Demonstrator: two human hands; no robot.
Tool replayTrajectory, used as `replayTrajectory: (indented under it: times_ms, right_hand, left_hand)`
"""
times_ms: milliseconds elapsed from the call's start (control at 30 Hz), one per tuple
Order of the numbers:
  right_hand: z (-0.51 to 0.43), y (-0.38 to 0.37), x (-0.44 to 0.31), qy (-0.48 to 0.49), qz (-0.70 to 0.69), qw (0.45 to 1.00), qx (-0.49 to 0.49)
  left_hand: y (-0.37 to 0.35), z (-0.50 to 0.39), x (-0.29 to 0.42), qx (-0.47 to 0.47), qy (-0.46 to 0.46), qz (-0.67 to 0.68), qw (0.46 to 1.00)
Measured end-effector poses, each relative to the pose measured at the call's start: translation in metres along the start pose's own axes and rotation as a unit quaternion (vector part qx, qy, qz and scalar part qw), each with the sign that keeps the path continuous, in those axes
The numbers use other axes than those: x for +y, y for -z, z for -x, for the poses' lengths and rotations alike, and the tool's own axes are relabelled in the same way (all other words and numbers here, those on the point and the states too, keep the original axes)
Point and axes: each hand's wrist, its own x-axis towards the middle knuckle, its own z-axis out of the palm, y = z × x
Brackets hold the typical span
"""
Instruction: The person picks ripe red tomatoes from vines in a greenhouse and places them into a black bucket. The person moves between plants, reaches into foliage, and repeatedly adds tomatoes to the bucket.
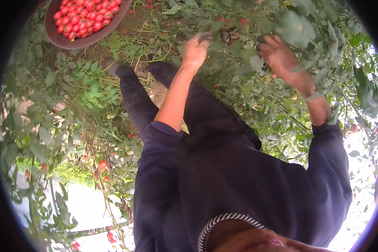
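Observation:
My left hand (196, 52) reaches forward over the tomato foliage with its fingers curled and the tips darkened. Whether anything is between those fingers cannot be made out. To its right, my right hand (277, 58) is in among the tomato leaves (297, 30), some of them blurred and partly covering the wrist. Its fingers bend inward, and what they touch is hidden. Red tomatoes (243, 21) show in the greenery between and beyond the hands. At the far left, apart from both hands, a brown basin (78, 45) holds many small red tomatoes (83, 19).
Tomato vines crowd both sides. Red tomatoes (103, 165) hang at the lower left, and a pale unripe tomato (294, 96) is below my right hand. My legs (135, 97) in dark trousers stretch over soil and cut stems. A dark hose or pipe (97, 231) crosses the lower left.

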Motion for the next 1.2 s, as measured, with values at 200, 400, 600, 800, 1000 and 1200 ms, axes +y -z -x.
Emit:
replayTrajectory:
  times_ms: [200, 400, 600, 800, 1000, 1200]
  right_hand:
    - [0.006, -0.013, -0.016, -0.088, 0.056, 0.969, -0.225]
    - [-0.02, -0.065, -0.004, -0.178, -0.386, 0.888, -0.176]
    - [-0.029, -0.168, 0.008, -0.476, -0.65, 0.561, 0.191]
    - [-0.05, -0.216, 0.052, -0.56, -0.538, 0.448, 0.443]
    - [-0.079, -0.203, 0.087, -0.516, -0.462, 0.518, 0.502]
    - [-0.066, -0.234, 0.129, -0.445, -0.509, 0.553, 0.486]
  left_hand:
    - [-0.036, -0.051, -0.045, -0.071, -0.048, -0.115, 0.99]
    - [-0.091, -0.05, -0.077, -0.198, -0.074, -0.202, 0.956]
    - [-0.093, -0.037, -0.131, -0.306, 0.037, -0.271, 0.912]
    - [-0.11, -0.013, -0.134, -0.339, 0.006, -0.373, 0.864]
    - [-0.104, -0.001, -0.125, -0.316, 0.032, -0.307, 0.897]
    - [-0.099, 0.001, -0.133, -0.323, 0.027, -0.259, 0.91]
